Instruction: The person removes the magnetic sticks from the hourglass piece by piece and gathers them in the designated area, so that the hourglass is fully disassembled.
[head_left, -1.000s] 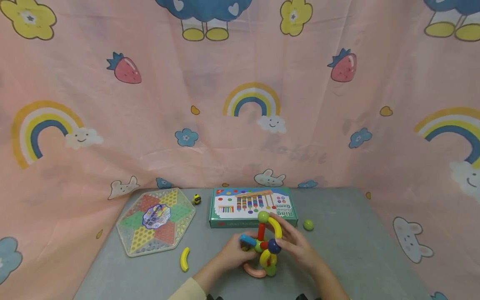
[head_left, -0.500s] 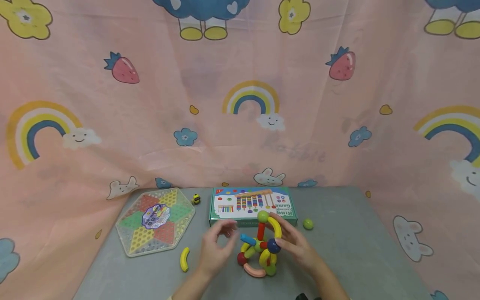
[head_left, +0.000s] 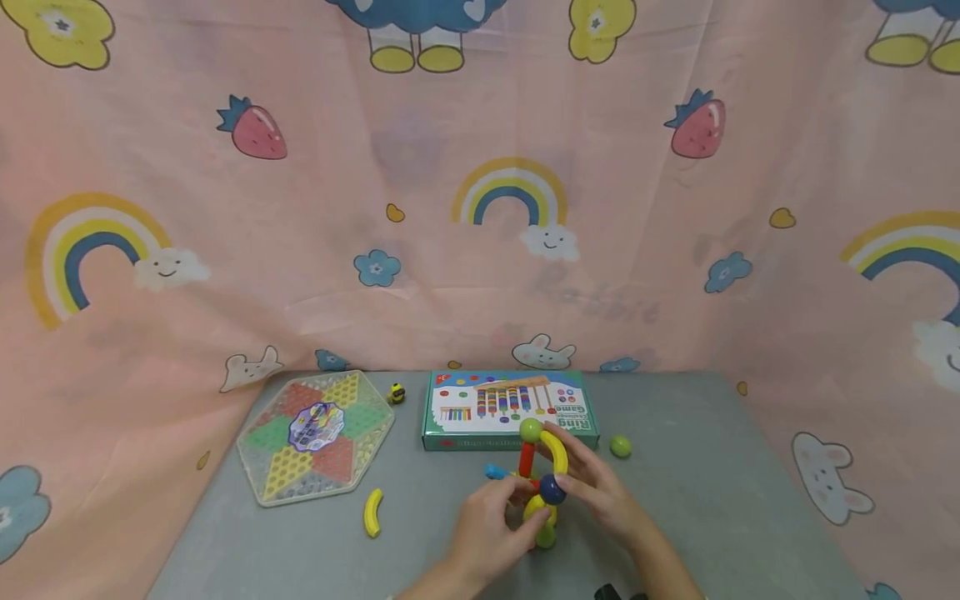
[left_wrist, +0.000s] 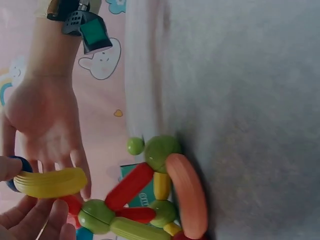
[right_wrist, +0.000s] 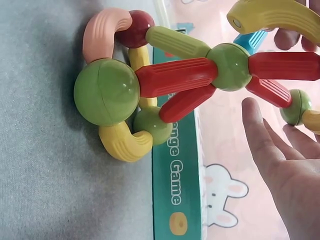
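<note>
A ball-and-rod building toy (head_left: 527, 458) stands on the table, made of coloured balls and straight and curved rods. My right hand (head_left: 611, 496) grips its right side, thumb on the dark blue ball (head_left: 552, 489) and fingers behind the upper yellow curved rod (head_left: 558, 452). My left hand (head_left: 491, 529) pinches the lower yellow curved rod (left_wrist: 50, 182), which hangs from the blue ball with one end free in the right wrist view. Low on the toy are a green ball (right_wrist: 106, 91) and a pink curved rod (left_wrist: 187, 195). In the head view, the left hand hides much of the base.
A loose yellow curved rod (head_left: 372, 512) lies to the left. Behind are a hexagonal game board (head_left: 352, 462), a small bee figure (head_left: 397, 392) and a ring game box (head_left: 510, 443). A loose green ball (head_left: 620, 447) lies on the right.
The left hand let go of the toy's left side, drew back left, then came in lower, in front of the toy, onto the lower yellow rod. The right hand keeps its hold.
</note>
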